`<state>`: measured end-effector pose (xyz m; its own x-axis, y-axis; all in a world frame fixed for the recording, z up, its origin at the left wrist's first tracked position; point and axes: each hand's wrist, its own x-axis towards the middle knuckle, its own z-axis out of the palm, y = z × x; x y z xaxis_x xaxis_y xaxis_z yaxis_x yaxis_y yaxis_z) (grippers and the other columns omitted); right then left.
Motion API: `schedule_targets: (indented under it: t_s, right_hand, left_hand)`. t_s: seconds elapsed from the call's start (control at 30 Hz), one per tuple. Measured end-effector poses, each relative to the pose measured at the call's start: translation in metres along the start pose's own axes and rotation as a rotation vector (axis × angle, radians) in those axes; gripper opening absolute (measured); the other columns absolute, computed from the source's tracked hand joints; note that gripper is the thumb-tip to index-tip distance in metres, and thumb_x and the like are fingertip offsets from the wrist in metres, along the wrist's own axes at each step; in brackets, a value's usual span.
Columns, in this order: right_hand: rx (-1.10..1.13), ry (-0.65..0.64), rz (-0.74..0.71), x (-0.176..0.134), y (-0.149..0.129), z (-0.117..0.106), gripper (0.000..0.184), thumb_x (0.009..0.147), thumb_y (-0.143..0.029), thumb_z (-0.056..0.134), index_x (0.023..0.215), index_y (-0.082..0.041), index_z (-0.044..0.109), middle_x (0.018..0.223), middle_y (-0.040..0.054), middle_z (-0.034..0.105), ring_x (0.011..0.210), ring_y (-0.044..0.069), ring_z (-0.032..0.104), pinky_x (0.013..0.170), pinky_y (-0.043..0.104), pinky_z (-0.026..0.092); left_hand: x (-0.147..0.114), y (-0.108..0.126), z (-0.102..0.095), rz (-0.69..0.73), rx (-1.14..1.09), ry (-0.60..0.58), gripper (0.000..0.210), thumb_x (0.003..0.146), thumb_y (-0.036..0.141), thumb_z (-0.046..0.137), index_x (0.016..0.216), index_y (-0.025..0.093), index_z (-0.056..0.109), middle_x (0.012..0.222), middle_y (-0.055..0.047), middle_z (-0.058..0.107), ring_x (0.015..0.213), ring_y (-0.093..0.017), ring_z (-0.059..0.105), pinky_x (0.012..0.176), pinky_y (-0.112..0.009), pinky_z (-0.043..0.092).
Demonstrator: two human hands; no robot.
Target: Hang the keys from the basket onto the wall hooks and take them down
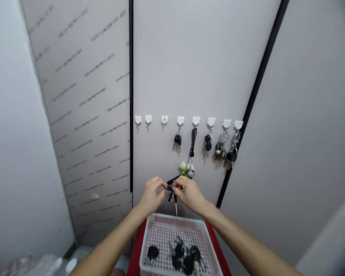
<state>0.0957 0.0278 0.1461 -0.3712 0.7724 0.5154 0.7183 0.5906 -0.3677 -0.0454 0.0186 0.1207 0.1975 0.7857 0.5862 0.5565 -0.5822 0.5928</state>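
My left hand (153,194) and my right hand (189,193) meet above the far rim of a white basket, pinching a bunch of keys (170,188) between them. Dark key heads and a black strap show around my fingers, and one metal blade points down. The small ring is mostly covered by my fingertips. Just behind my hands dangles a black lanyard (193,142) with pale green and grey trinkets, hung from a white hook (196,121). Below, several black-headed keys (179,251) lie in the white perforated basket (202,230).
White hooks run in a row along the wall panel (207,57). Several bear keys, such as the brass-coloured bunch (219,150); the leftmost hook (138,120) carries none. The basket stands on a red surface (137,249). Plastic-wrapped items (46,265) lie low at the left.
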Motion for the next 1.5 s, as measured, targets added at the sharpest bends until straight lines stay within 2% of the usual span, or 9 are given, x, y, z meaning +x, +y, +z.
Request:
schedule_targets:
  t_s: [0.07, 0.17, 0.4, 0.63, 0.8, 0.97, 1.13, 1.3, 1.5]
  right_hand:
    - [0.019, 0.011, -0.039, 0.016, -0.007, -0.011, 0.012, 0.063, -0.017, 0.042, 0.055, -0.015, 0.052, 0.057, 0.0000, 0.051, 0.054, 0.009, 0.043, 0.052, 0.020, 0.032]
    - [0.108, 0.009, -0.022, 0.046, -0.021, -0.031, 0.015, 0.065, -0.022, 0.041, 0.059, -0.015, 0.053, 0.053, -0.0006, 0.052, 0.051, 0.008, 0.044, 0.049, 0.019, 0.033]
    - [-0.058, 0.329, -0.178, 0.125, -0.046, -0.074, 0.010, 0.062, -0.018, 0.045, 0.060, -0.015, 0.055, 0.071, 0.0028, 0.055, 0.073, 0.011, 0.048, 0.068, 0.022, 0.035]
    - [-0.051, 0.351, 0.108, 0.178, -0.064, -0.088, 0.015, 0.064, -0.019, 0.042, 0.065, -0.015, 0.056, 0.063, 0.0021, 0.058, 0.059, 0.010, 0.051, 0.058, 0.020, 0.037]
    - [-0.017, 0.391, 0.142, 0.191, -0.057, -0.084, 0.017, 0.064, -0.021, 0.042, 0.066, -0.014, 0.057, 0.060, 0.0025, 0.058, 0.057, 0.009, 0.051, 0.058, 0.019, 0.038]
    - [0.009, 0.331, 0.115, 0.182, -0.056, -0.080, 0.020, 0.066, -0.021, 0.041, 0.073, -0.014, 0.058, 0.063, 0.0024, 0.058, 0.057, 0.008, 0.050, 0.055, 0.017, 0.037]
    - [-0.122, 0.220, 0.053, 0.162, -0.050, -0.069, 0.023, 0.069, -0.019, 0.038, 0.072, -0.012, 0.059, 0.061, 0.0038, 0.059, 0.055, 0.009, 0.050, 0.053, 0.017, 0.035]
    - [-0.253, 0.223, -0.004, 0.161, -0.040, -0.058, 0.023, 0.069, -0.016, 0.037, 0.073, -0.013, 0.059, 0.068, 0.0055, 0.060, 0.062, 0.011, 0.051, 0.059, 0.020, 0.036]
    - [-0.303, 0.227, -0.058, 0.153, -0.047, -0.066, 0.025, 0.065, -0.010, 0.037, 0.078, -0.012, 0.059, 0.077, 0.0071, 0.060, 0.073, 0.014, 0.052, 0.067, 0.022, 0.036]
  left_hand:
    - [0.014, 0.007, -0.007, 0.043, -0.010, 0.093, 0.019, 0.058, 0.013, 0.048, 0.077, 0.016, 0.051, 0.089, -0.004, 0.051, 0.087, -0.015, 0.044, 0.078, -0.029, 0.033]
    - [0.041, 0.017, -0.020, 0.063, -0.143, 0.066, 0.029, 0.060, 0.017, 0.047, 0.089, 0.017, 0.047, 0.089, -0.003, 0.053, 0.083, -0.013, 0.047, 0.075, -0.026, 0.036]
    - [0.122, 0.035, -0.056, 0.002, -0.379, 0.300, 0.020, 0.059, 0.015, 0.049, 0.078, 0.013, 0.050, 0.074, -0.002, 0.056, 0.068, -0.009, 0.051, 0.064, -0.020, 0.040]
    - [0.170, 0.048, -0.082, -0.202, -0.474, 0.409, 0.016, 0.062, 0.018, 0.048, 0.077, 0.013, 0.049, 0.063, -0.001, 0.055, 0.046, -0.006, 0.049, 0.045, -0.018, 0.040]
    - [0.176, 0.041, -0.077, -0.238, -0.441, 0.399, 0.014, 0.062, 0.016, 0.048, 0.076, 0.012, 0.050, 0.051, 0.002, 0.050, 0.040, -0.005, 0.047, 0.043, -0.017, 0.039]
    - [0.166, 0.043, -0.078, -0.248, -0.445, 0.362, 0.017, 0.062, 0.018, 0.048, 0.078, 0.013, 0.051, 0.059, 0.000, 0.054, 0.041, -0.004, 0.047, 0.043, -0.017, 0.040]
    - [0.152, 0.038, -0.078, -0.223, -0.295, 0.285, 0.017, 0.061, 0.016, 0.047, 0.076, 0.013, 0.055, 0.061, -0.001, 0.056, 0.039, -0.004, 0.045, 0.043, -0.017, 0.038]
    - [0.151, 0.027, -0.072, -0.215, -0.172, 0.294, 0.018, 0.061, 0.017, 0.048, 0.076, 0.014, 0.056, 0.061, -0.002, 0.057, 0.043, -0.006, 0.046, 0.048, -0.019, 0.038]
    - [0.146, 0.011, -0.063, -0.281, -0.089, 0.291, 0.019, 0.057, 0.014, 0.049, 0.075, 0.014, 0.057, 0.058, -0.002, 0.057, 0.051, -0.009, 0.048, 0.054, -0.022, 0.038]
